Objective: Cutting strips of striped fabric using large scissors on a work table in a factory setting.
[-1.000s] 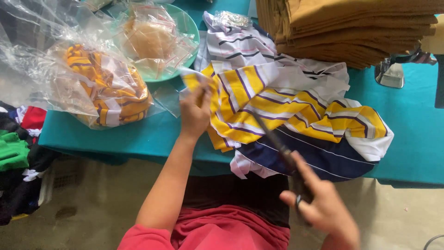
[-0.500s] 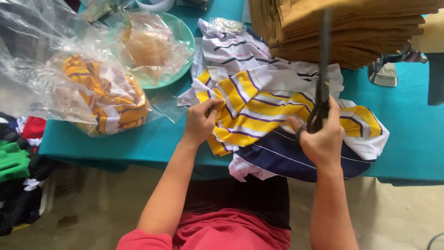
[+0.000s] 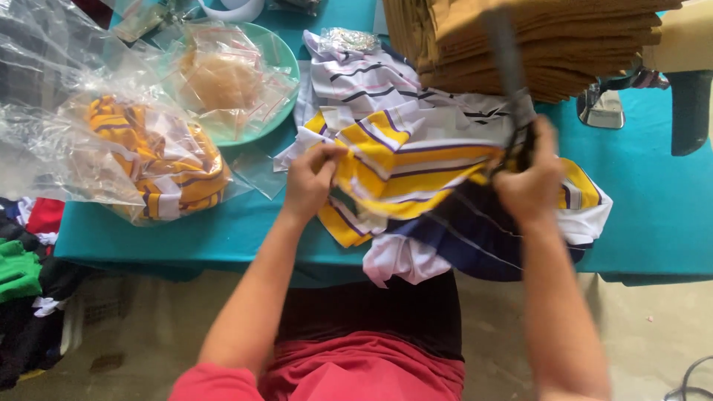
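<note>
I see my left hand (image 3: 312,182) pinching a fold of the striped shirt (image 3: 416,160), fingers closed on the yellow and white cloth near its left edge. My right hand (image 3: 529,182) is closed around the dark scissors (image 3: 509,67), which point up and look blurred, and it also touches the shirt's dark navy part. The shirt lies crumpled in the middle of the teal table (image 3: 653,215), with its near part hanging over the edge. I judge the cloth as light, soft and rather slippery, so it will sag and slide; a hold at a seam or hem is the safest. On the left lies a bagged shirt (image 3: 160,160), and far right a stack of brown cloth (image 3: 535,37).
</note>
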